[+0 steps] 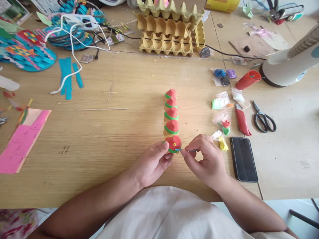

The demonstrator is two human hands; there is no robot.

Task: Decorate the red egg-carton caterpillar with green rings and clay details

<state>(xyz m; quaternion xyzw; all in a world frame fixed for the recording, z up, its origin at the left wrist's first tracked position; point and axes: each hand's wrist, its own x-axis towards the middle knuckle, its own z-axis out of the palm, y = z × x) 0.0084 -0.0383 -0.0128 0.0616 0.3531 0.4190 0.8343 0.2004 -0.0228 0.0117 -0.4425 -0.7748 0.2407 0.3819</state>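
A strip of egg carton cups [171, 126], covered in red with green rims, stretches away from me across the table. My left hand [154, 162] grips its near end, thumb on top and fingers beneath. On the nearest red cup sits a small yellow ring or dot [174, 144]. Between thumb and fingertips, my right hand [206, 159] pinches a thin blue tool [178, 149]. The tool's flat tip touches or nearly touches the green rim of that cup; exact contact is too small to tell.
Bags of coloured clay [221, 119], a red-handled cutter [243, 121], scissors [264, 118] and a phone [244, 159] lie at right. A red cup [248, 79] stands near a white lamp base [279, 69]. Egg cartons [166, 43] are stacked behind; a thin stick [101, 109] lies left.
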